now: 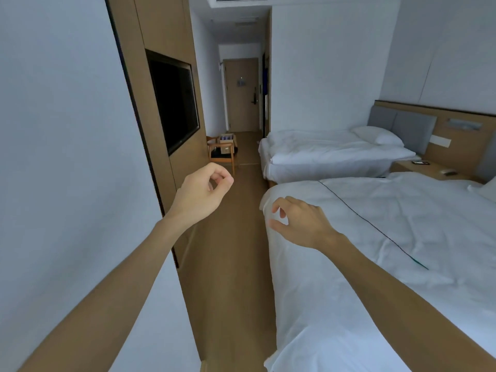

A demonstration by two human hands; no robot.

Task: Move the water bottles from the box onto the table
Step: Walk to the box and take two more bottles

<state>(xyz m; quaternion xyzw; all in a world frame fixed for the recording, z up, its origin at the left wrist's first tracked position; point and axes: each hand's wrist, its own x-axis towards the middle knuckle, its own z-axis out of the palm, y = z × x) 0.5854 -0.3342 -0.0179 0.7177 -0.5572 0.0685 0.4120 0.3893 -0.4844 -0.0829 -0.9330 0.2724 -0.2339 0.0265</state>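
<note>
Far down the room a cardboard box [228, 138] rests on a wooden chair [222, 157]; blue-topped water bottles [227, 136] show inside it, too small to count. My left hand [202, 191] is raised in front of me, its fingers curled so that thumb and fingertips touch, with nothing in it. My right hand [298, 222] hovers over the corner of the near bed, fingers loosely bent and apart, holding nothing. Both hands are well short of the box. No table for the bottles is in view.
A wood-floor aisle [236, 237] runs between the left wall panel with a black TV [174, 100] and two white beds [375, 237]. A nightstand [426, 167] stands between the beds. A closed door [243, 95] ends the hallway.
</note>
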